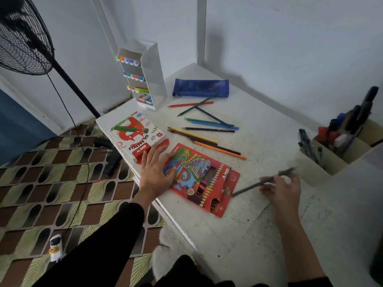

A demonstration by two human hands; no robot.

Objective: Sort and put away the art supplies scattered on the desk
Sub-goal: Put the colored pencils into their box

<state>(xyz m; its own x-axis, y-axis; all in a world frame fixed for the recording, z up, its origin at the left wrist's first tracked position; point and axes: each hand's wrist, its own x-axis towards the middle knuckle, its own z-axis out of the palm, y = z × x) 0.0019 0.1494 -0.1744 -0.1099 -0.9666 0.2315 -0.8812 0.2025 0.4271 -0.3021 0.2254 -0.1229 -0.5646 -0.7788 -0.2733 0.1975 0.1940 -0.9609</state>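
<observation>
Now pinching dark pencil (pixel 248 187) in right hand (pixel 284 189), tip aimed at pencil box (pixel 207 179) opening just beside, near desk (pixel 269 235) front edge; pressing it down with flat, straight-fingered left hand (pixel 154 172).

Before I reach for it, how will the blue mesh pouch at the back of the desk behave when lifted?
The blue mesh pouch looks like thin fabric, so it will probably sag if lifted by one end. It lies flat with little bulge, so likely light. A green pencil reaches its front edge and may get nudged.
</observation>
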